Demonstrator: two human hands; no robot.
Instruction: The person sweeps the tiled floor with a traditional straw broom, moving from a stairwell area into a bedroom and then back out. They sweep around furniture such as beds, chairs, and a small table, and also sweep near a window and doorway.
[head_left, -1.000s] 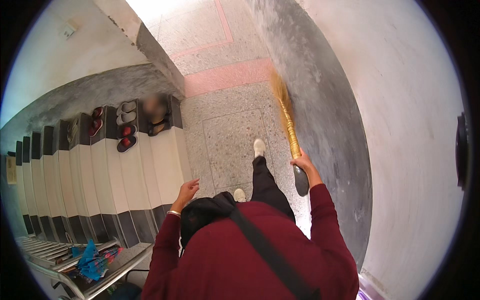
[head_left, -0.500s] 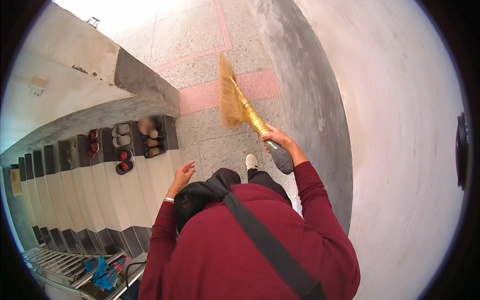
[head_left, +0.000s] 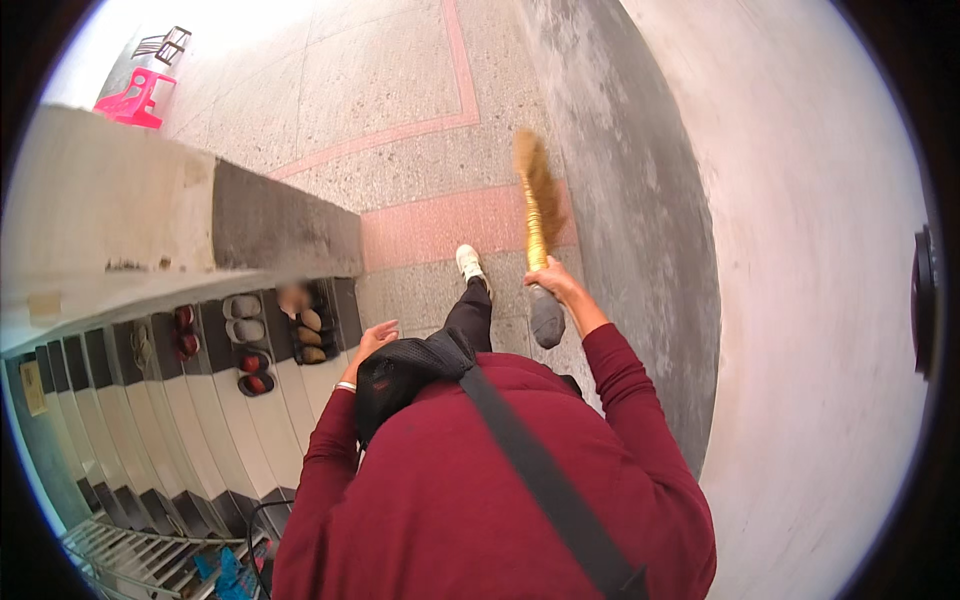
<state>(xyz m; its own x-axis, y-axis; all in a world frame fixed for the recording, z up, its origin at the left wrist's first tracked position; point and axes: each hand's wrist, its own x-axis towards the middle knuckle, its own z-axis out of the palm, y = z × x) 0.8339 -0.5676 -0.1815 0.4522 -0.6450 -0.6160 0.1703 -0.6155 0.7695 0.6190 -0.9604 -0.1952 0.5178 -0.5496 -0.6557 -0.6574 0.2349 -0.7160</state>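
Broom (head_left: 537, 240): bristles (head_left: 547, 190) rough, straw-like; binding (head_left: 533, 213) glossy, ridged; grip (head_left: 546, 322) matt. Sweater (head_left: 420, 480): cloth, matt. Strap (head_left: 540, 473): woven webbing, matt. Bag (head_left: 395, 382): mesh cloth. Floor (head_left: 385, 80): speckled stone, matt. Right wall (head_left: 800, 300): plaster-like, matt. Far-left chair (head_left: 137, 99): plastic, smooth. Near-left rack (head_left: 150, 560): metal, shiny. Left steps (head_left: 220, 410): smooth.

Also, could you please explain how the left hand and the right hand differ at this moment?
The right hand is closed around the broom, while the left hand holds nothing visible, its fingers loosely extended. The left hand has a pale bracelet at its wrist; the right hand shows none. Both come out of dark red sleeves.
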